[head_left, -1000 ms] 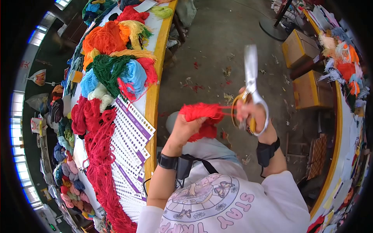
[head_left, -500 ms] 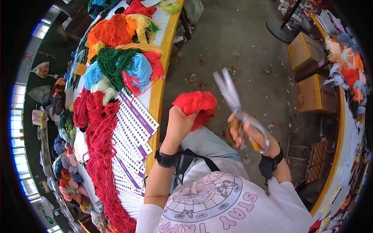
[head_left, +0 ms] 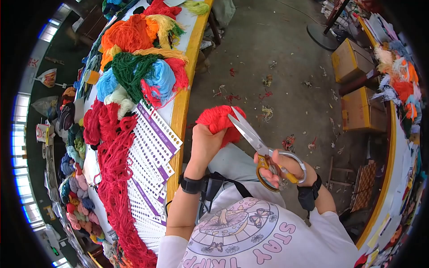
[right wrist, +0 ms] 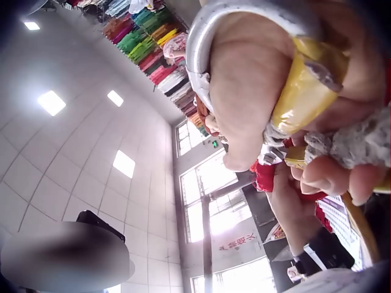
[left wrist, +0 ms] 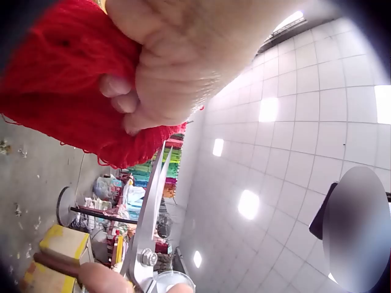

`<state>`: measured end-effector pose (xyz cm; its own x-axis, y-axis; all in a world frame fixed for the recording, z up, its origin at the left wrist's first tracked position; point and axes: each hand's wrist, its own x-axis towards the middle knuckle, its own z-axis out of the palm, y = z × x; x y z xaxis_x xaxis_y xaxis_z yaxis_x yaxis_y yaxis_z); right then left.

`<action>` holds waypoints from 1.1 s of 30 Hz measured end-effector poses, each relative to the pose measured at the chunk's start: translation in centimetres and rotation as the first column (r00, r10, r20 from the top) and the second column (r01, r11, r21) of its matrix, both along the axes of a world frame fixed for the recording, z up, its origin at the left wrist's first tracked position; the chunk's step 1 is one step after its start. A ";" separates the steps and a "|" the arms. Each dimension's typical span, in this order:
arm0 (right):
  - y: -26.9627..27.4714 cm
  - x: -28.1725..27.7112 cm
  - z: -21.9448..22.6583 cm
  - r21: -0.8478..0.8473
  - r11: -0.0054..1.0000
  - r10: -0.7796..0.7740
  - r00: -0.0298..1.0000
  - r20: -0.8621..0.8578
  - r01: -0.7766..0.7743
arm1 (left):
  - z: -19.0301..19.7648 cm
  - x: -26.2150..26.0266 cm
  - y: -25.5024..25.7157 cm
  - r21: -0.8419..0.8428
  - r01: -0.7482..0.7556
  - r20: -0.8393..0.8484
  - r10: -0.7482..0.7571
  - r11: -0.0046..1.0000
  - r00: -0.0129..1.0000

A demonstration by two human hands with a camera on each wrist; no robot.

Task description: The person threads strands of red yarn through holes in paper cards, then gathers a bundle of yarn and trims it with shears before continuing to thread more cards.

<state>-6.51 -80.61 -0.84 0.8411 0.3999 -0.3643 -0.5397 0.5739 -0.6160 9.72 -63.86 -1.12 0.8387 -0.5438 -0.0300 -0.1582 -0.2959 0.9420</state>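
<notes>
My left hand [head_left: 204, 147] grips a skein of bright red yarn [head_left: 213, 118], fingers curled round its lower side, in front of my lap. In the left wrist view the yarn [left wrist: 67, 79] bulges out beyond my fingers. My right hand [head_left: 286, 161] holds a pair of scissors [head_left: 250, 133] by its loops, and the blades stand slightly apart. Their tips overlap the right side of the skein in the head view. Yellow tape [right wrist: 302, 91] wraps part of the scissors' handle in the right wrist view.
To my left runs a yellow-edged table [head_left: 182, 100] with a dark red yarn heap [head_left: 114, 178], printed cards [head_left: 154, 147] and orange yarn [head_left: 127, 33]. Cardboard boxes [head_left: 364, 109] stand at right. Thread scraps [head_left: 267, 114] litter the floor.
Red strands stretched between the skein and my right hand a second ago; they no longer show. My right hand lowered, and the scissors' blades swung left to the skein.
</notes>
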 end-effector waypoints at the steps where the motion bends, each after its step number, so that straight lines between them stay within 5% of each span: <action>1: 0.1 0.1 -0.2 0.008 1.000 -0.017 1.000 0.004 0.017 | 0.0 -0.1 0.0 0.013 -0.002 0.001 0.002 1.000 1.000; 13: -0.4 -0.7 0.1 0.016 1.000 -0.025 0.997 0.068 0.024 | -0.3 -0.2 -0.2 0.042 -0.033 0.065 0.030 0.999 0.997; 26: -0.3 0.2 0.1 -0.024 0.995 -0.099 0.995 0.007 0.100 | -0.9 -0.4 0.0 0.403 -0.032 0.103 -0.010 0.915 0.995; 28: -0.6 0.7 -0.6 0.134 0.979 -0.153 0.988 0.009 0.151 | -1.2 -0.5 0.3 0.399 0.011 0.087 -0.049 0.917 0.995; 33: -3.4 3.1 -3.0 0.407 0.848 -0.340 0.938 -0.072 0.339 | -0.8 -1.0 0.5 0.085 0.162 -0.016 -0.161 0.983 0.987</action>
